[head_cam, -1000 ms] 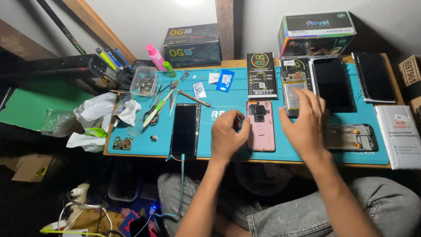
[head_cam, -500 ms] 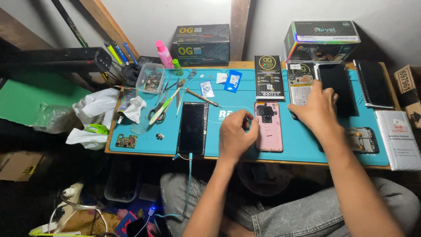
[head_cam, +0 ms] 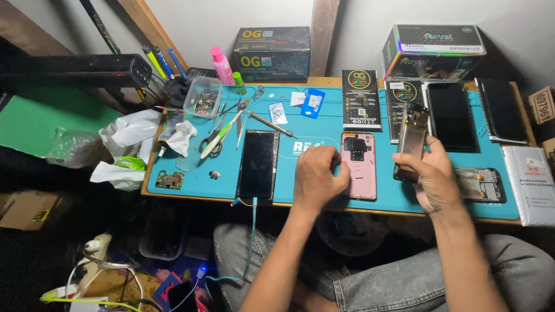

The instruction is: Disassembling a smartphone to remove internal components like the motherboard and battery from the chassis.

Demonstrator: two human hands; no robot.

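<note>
Phone repair on blue mat (head_cam: 404,202), tabletop.
Right hand (head_cam: 430,176) pinches a phone frame (head_cam: 411,138), lifted, tilted. Left hand (head_cam: 317,180), fingers curled, rests touching the pink phone (head_cam: 359,167) lying mid-mat; black phone (head_cam: 258,164) further left.

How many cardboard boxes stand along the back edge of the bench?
2. A dark box stands at the back centre, behind the blue mat; a green-lidded box stands at the back right. Others may be out of frame.

**One head camera, looking down**

A single view from the seated person's head looks steeply down and forward over the counter (head_cam: 173,115). It sits fairly close, taking in the near edge, both side edges, the far wall and the person's lap.
</note>
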